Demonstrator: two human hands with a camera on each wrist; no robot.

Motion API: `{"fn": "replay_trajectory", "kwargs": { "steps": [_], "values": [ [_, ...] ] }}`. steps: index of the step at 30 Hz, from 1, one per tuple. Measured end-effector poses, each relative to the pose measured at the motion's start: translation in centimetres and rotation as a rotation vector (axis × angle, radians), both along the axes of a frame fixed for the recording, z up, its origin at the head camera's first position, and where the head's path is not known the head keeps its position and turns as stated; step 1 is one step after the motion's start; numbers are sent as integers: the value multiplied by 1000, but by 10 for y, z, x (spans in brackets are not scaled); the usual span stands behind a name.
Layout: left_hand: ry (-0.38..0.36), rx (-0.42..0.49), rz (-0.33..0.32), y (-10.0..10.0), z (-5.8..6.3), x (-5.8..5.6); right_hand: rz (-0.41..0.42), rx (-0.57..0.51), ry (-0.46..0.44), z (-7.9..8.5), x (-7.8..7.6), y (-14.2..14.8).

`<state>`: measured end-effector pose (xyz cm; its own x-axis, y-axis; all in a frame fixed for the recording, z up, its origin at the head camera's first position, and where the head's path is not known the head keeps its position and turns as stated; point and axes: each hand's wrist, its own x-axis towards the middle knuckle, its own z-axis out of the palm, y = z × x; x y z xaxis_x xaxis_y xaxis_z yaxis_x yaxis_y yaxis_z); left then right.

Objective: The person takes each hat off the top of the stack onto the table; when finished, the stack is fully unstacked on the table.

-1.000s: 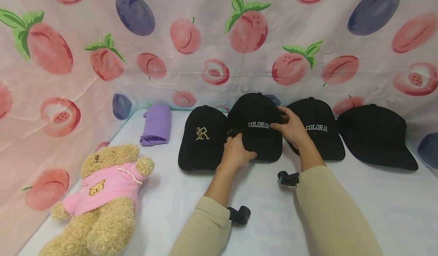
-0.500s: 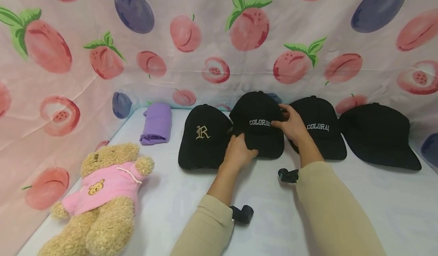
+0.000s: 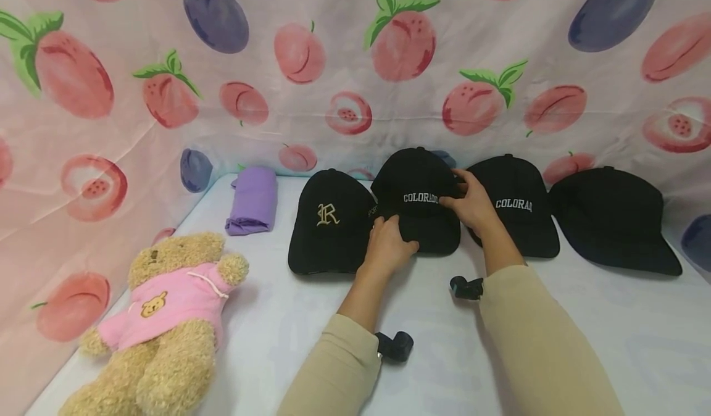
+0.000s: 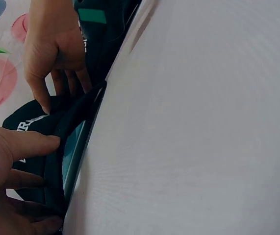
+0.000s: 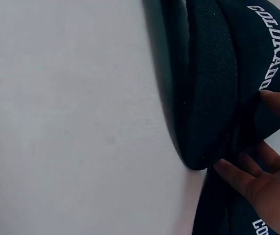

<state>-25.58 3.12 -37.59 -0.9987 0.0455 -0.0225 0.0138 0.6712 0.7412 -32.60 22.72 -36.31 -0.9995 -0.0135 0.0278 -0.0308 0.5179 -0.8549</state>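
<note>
In the head view a black baseball cap with white COLORADO lettering stands in the row of caps. My left hand grips its left side, the thumb lying over the brim in the left wrist view. My right hand holds its right side, thumb beside the lettering and fingers around the edge, as the right wrist view shows. To the left, touching it, is a black cap with a gold R. Another black COLORADO cap sits just right of my right hand, and a plain black cap lies beyond.
A teddy bear in a pink top lies at the left of the white table. Behind it is a folded purple cloth. A fruit-print sheet hangs along the back and left side.
The held COLORADO cap has shifted very slightly up and its brim sits a little higher. Both hands keep their hold, and the other things have stayed in place.
</note>
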Motion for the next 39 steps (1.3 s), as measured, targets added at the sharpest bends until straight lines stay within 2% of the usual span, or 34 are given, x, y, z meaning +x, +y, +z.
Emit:
{"fn": "replay_trajectory", "kwargs": {
  "steps": [12, 20, 30, 39],
  "values": [
    [25, 32, -11, -10, 7, 6, -19, -19, 40, 6, 11, -1],
    [24, 93, -12, -22, 15, 13, -45, -49, 87, 15, 17, -5],
    [96, 146, 21, -47, 26, 26, -39, -33, 164, 32, 30, -19],
    [176, 154, 63, -68, 37, 39, -3, -97, 198, 47, 40, -36]
  ]
}}
